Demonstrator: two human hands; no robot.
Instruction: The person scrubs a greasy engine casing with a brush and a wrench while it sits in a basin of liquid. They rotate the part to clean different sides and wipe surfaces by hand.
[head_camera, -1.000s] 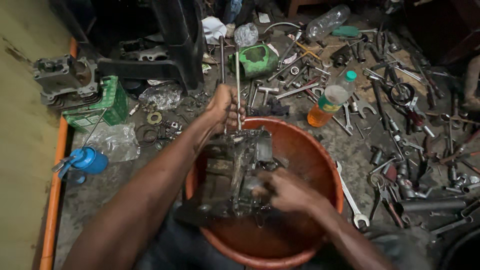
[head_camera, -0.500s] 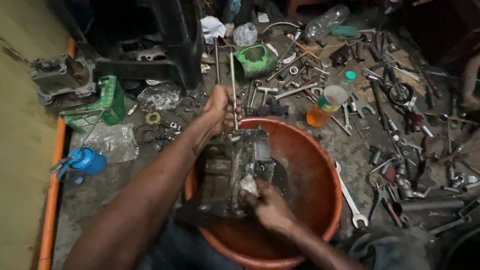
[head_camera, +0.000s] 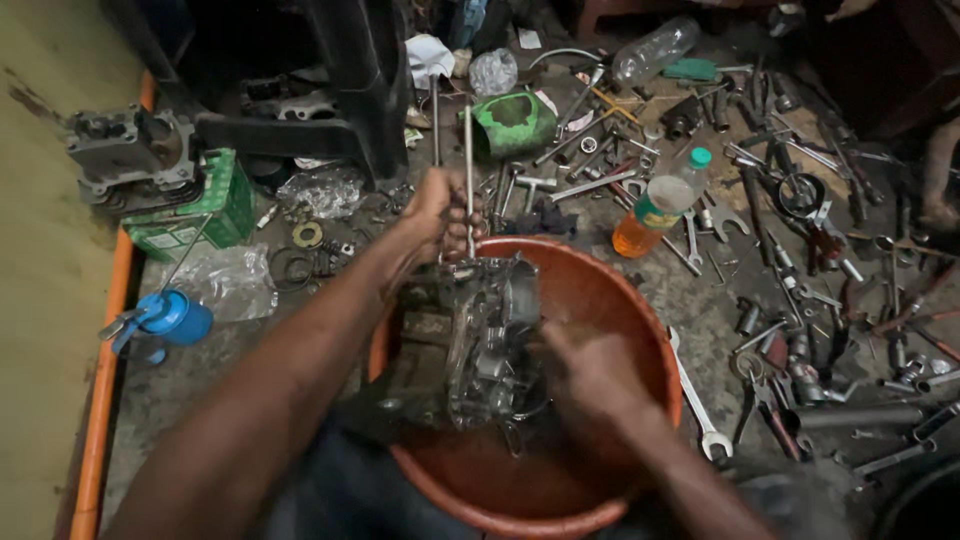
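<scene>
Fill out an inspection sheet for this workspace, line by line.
Surface: grimy concrete floor with an orange edge strip on the left.
Job's things: greasy metal engine part held over an orange basin; long studs stick up from it.
Clutter: wrenches, sockets and bolts, a plastic bottle of orange liquid, a blue oil can, a green box, a cut green container.
Hands: left hand grips the part at the studs; right hand presses its side.
Cables: nothing seen.
Surroundings: dark stand legs, another engine casting.
</scene>
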